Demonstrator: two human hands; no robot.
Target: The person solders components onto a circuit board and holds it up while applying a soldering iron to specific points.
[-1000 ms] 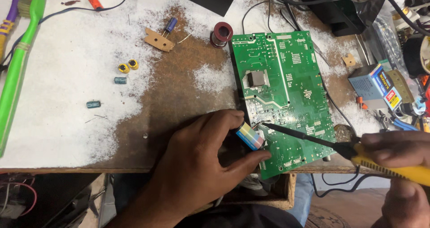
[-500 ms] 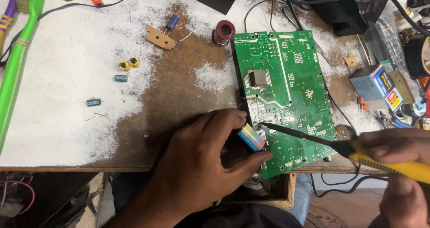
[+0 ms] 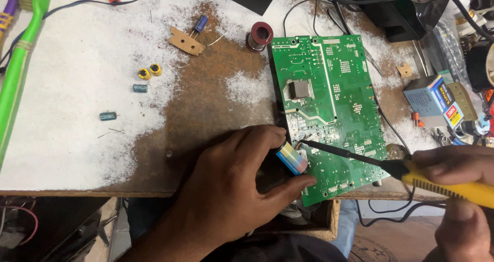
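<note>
A green circuit board [image 3: 329, 102] lies on the worn table, its near edge overhanging the table front. My left hand [image 3: 226, 190] grips a small striped blue-and-white spool [image 3: 292, 159] at the board's near left edge. My right hand [image 3: 458, 190] holds a yellow-handled soldering iron [image 3: 442, 182]. Its dark tip [image 3: 303, 143] touches the board just above the spool.
Small capacitors [image 3: 108, 116], two yellow rings [image 3: 149, 71], a brown card piece [image 3: 185, 40] and a red coil [image 3: 260, 35] lie on the white-worn table [image 3: 77, 112]. A green brush [image 3: 20, 66] lies at the left edge. A blue box [image 3: 429, 100] and cables crowd the right.
Hands, spool and iron tip stay at the same spot on the board. Only the view has shifted slightly.
</note>
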